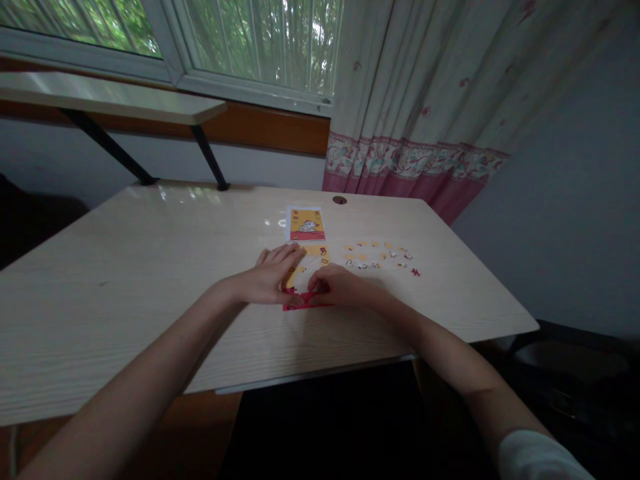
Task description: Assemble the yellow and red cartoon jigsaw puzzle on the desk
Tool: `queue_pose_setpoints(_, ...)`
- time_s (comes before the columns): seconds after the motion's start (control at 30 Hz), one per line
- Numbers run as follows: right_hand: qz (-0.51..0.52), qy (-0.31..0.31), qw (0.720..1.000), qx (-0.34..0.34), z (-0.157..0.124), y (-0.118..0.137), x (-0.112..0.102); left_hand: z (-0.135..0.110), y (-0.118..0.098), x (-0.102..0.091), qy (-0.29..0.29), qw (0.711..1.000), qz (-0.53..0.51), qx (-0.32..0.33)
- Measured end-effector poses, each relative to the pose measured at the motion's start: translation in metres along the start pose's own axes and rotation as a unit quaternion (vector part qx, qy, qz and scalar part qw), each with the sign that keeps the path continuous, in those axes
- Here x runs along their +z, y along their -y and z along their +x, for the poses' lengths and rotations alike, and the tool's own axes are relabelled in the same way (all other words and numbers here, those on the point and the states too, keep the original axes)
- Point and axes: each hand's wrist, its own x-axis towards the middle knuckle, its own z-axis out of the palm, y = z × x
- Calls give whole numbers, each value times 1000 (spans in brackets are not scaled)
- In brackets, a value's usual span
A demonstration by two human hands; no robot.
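A partly assembled jigsaw puzzle (316, 251), yellow above and red along its lower edge, lies on the table under my hands. My left hand (273, 275) rests over its left side, fingers stretched out and apart, thumb near the red strip. From the right, my right hand (340, 285) bends over the lower part with finger and thumb pinched together at the red edge. What that pinch holds, if anything, is hidden. Just beyond the puzzle lies a picture card (306, 225) showing a white cartoon animal on yellow and red. Loose jigsaw pieces (375, 256) are spread to the right.
The pale wooden table (150, 280) has a round cable hole (340, 200) near its back edge. A raised shelf (110, 97) on black legs stands at the back left. Behind are a window and a long curtain (400, 133). A dark chair (575, 373) is at the right.
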Motion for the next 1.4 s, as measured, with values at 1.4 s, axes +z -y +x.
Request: queue_pose_setpoints(1.4,42,25,999,-8,-10,6,-7,5,6,9,-58,996,-48,41)
